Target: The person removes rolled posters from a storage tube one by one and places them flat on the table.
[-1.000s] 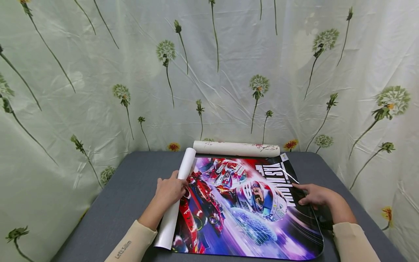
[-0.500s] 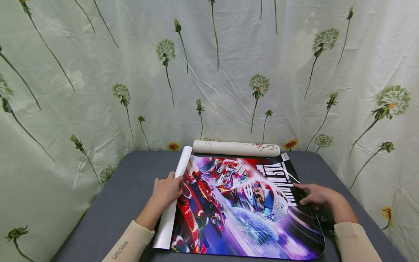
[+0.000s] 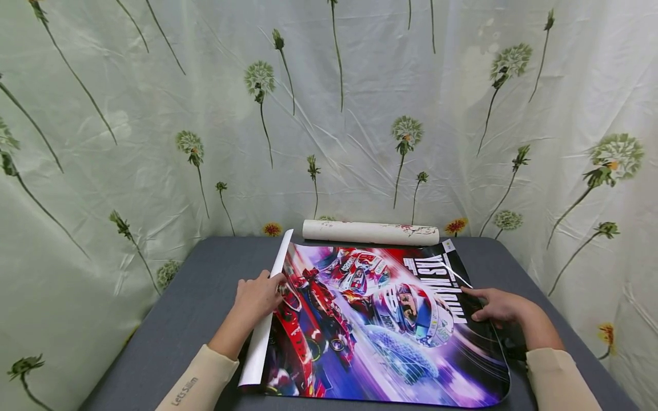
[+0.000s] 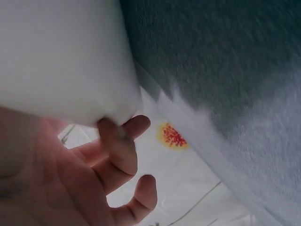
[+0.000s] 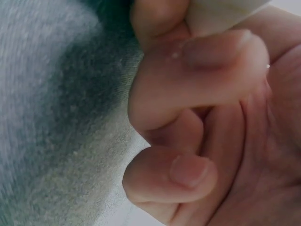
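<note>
A glossy racing poster (image 3: 360, 331) with red cars and helmeted drivers lies spread over the table. Its left edge still curls over, showing a white back (image 3: 261, 348). My left hand (image 3: 257, 297) grips this curled edge about halfway along; in the left wrist view, the fingers curl at the rim of the white sheet (image 4: 61, 61). At the opposite side, my right hand (image 3: 501, 308) pinches the poster's dark right edge, thumb on top. Other fingers of that hand fold in toward the palm in the right wrist view, with a bit of white sheet (image 5: 223, 14) above them.
Behind the poster, a rolled white sheet with a red blossom print (image 3: 370, 233) lies along the back of the grey cloth-covered table (image 3: 169, 337). A pale curtain with dandelions (image 3: 329, 114) hangs behind and on both sides.
My left hand has moved left and slightly up, unrolling the poster's left side. The white roll there has become a narrow curl. My right hand has stayed almost in place.
</note>
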`<state>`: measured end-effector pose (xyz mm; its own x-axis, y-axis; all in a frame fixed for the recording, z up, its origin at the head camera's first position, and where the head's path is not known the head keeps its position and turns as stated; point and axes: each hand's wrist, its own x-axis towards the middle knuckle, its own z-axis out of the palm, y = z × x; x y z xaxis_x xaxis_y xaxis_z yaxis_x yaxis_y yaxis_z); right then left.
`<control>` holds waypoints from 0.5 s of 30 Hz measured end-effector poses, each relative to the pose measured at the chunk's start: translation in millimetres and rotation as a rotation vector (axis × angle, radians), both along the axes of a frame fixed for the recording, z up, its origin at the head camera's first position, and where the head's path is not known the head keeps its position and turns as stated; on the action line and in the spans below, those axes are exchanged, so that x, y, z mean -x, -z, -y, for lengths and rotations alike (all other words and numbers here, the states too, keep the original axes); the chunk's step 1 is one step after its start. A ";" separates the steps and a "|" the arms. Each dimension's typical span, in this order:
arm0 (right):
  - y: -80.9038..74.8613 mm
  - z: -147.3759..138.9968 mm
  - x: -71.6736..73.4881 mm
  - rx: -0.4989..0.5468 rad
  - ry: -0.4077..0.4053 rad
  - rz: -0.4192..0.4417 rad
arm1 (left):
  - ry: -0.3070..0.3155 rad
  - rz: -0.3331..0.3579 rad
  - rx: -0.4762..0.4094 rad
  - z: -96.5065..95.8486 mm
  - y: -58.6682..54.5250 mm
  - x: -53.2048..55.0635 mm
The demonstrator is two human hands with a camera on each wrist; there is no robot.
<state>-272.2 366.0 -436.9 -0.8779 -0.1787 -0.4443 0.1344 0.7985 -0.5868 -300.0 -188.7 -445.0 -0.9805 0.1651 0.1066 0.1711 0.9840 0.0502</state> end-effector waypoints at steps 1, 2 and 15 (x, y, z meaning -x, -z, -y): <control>-0.2 0.2 -0.5 0.002 0.001 0.000 | 0.001 -0.001 -0.008 2.4 -0.8 0.5; -0.4 0.2 -1.2 0.004 -0.001 -0.001 | 0.004 -0.003 -0.015 5.1 -1.8 1.1; 2.1 -2.7 -4.8 0.042 0.011 0.002 | -0.054 0.070 -0.161 40.0 -3.9 7.4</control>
<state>-267.4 368.7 -439.0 -0.8790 -0.1877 -0.4383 0.1443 0.7715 -0.6196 -307.4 -228.7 -441.1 -0.9934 0.0986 0.0584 0.1090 0.9700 0.2173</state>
